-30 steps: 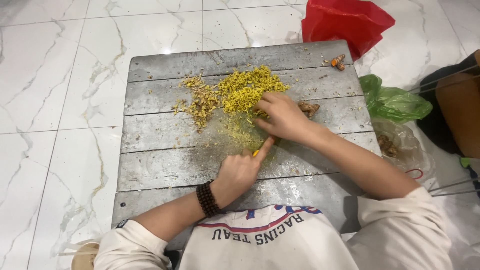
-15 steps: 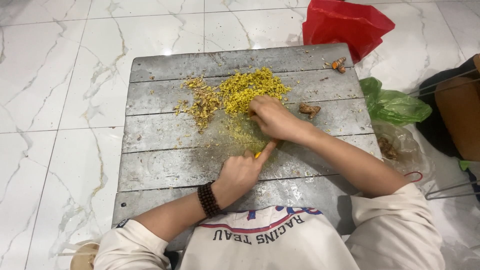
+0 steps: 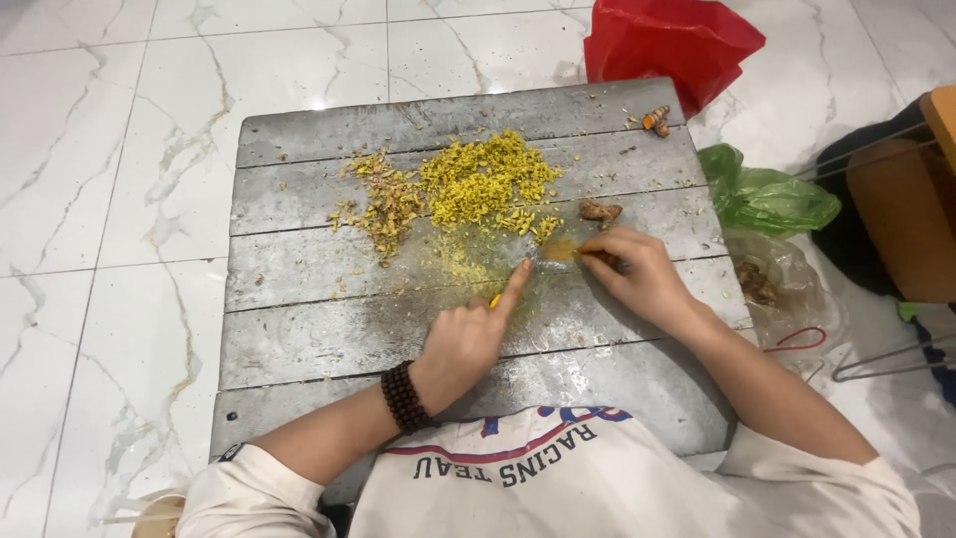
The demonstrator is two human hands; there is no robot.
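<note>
Spanning most of the view, a grey plank board (image 3: pixel 329 329) lies on white marble floor (image 3: pixel 100 199), red bag (image 3: pixel 677 40) beyond its far edge, green bag (image 3: pixel 767 194) to its right. Yellow chopped bits (image 3: pixel 483 184) and a browner heap (image 3: pixel 383 204) sit mid-board; left hand (image 3: pixel 468 339) is curled round a small yellow-handled blade (image 3: pixel 495 299), forefinger stretched forward. Right hand (image 3: pixel 637 274), fingers pinched shut, holds an orange root piece (image 3: pixel 566 249) against the board near the blade; another root (image 3: pixel 600 211) lies just behind, a third (image 3: pixel 657 120) near the far corner.
</note>
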